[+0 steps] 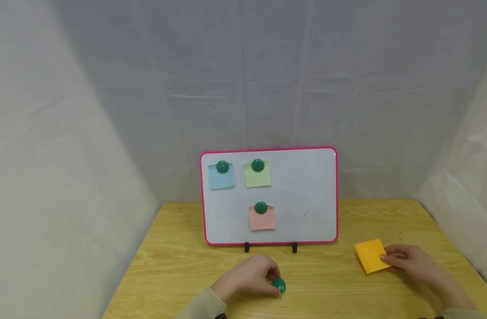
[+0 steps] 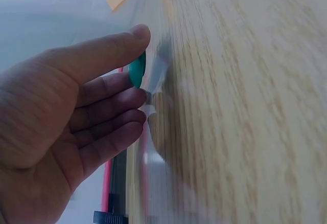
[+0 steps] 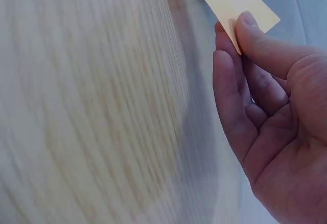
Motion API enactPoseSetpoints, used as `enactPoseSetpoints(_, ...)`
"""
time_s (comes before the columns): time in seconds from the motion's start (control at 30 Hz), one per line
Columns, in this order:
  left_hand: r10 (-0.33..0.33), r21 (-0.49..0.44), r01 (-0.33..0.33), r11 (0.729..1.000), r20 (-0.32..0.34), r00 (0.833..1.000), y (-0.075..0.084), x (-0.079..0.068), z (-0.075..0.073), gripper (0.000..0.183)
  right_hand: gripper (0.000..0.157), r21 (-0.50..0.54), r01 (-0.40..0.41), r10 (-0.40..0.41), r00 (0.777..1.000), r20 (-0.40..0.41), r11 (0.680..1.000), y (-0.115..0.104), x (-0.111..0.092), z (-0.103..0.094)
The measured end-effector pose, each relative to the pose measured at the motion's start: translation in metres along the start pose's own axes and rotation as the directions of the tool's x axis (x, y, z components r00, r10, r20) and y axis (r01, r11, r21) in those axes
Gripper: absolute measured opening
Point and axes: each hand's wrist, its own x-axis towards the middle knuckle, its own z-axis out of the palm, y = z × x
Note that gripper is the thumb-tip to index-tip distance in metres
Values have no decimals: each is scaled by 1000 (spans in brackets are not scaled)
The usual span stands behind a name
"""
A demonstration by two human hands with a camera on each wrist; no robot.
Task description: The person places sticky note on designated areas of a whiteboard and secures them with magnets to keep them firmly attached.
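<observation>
My left hand point(image 1: 253, 277) pinches a round green magnet point(image 1: 279, 285) between thumb and fingers, low over the table in front of the whiteboard. The left wrist view shows the magnet point(image 2: 137, 70) edge-on under the thumb. Off to the right, my right hand point(image 1: 412, 264) holds an orange sticky note point(image 1: 372, 255) by its near right corner, with the thumb on top. In the right wrist view the note point(image 3: 232, 1) sticks out beyond the thumb and fingertips.
A whiteboard point(image 1: 307, 190) with a pink frame stands on black feet point(image 1: 294, 247). Green magnets sit on a blue note point(image 1: 221, 179), a green note point(image 1: 257, 178) and a pink note point(image 1: 262, 220) there. Beneath is a wooden table point(image 1: 168, 252); pale sheeting point(image 1: 243, 88) hangs behind.
</observation>
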Motion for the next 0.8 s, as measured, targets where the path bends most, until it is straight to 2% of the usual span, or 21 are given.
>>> enactPoseSetpoints(0.3,-16,-9,15,1000,-34,999,-4,4,2,30,53,83,9,-11,1000,22,997,-9,4,17)
enactPoseSetpoints(0.47,5,10,-5,1000,-68,998,-5,8,1,29,52,106,-6,6,1000,1,994,-18,11,28)
enactPoseSetpoints(0.6,33,4,-32,999,-102,994,-7,10,1,28,50,121,-18,20,1000,-23,993,-25,15,38)
enactPoseSetpoints(0.8,38,-25,-41,999,-123,992,-9,13,0,28,52,144,-46,57,995,-78,988,-36,19,52)
